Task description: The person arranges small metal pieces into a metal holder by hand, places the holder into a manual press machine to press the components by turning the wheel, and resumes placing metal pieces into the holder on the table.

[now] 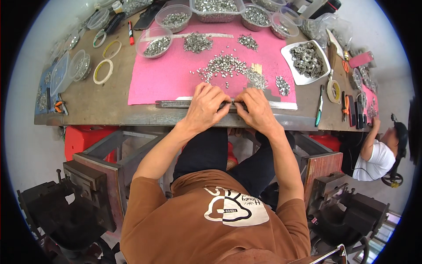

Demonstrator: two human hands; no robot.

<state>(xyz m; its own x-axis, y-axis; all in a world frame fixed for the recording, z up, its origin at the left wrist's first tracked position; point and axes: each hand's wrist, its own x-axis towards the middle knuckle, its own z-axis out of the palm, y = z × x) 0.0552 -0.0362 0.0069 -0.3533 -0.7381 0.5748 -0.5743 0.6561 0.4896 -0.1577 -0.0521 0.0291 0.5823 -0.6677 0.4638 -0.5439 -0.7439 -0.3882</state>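
My left hand (206, 107) and my right hand (256, 109) meet at the table's near edge, thumbs and fingertips pinched close together. Whatever sits between the fingertips is too small and covered to make out. Under both hands runs a long, narrow dark metal bar (173, 104), lying along the front edge of a pink mat (145, 88). Just beyond my fingers is a loose spread of small silvery metal pieces (226, 65). A pile of thin metal pins (256, 80) lies right behind my right hand, with a smaller heap of metal bits (282, 86) to its right.
A white square dish of metal clips (307, 61) stands at right. Clear plastic tubs of metal parts (175, 18) line the back. Tape rolls (103, 71) and a red marker (131, 33) lie left; a green toothbrush (319, 105) lies right. Another person (380, 149) sits far right.
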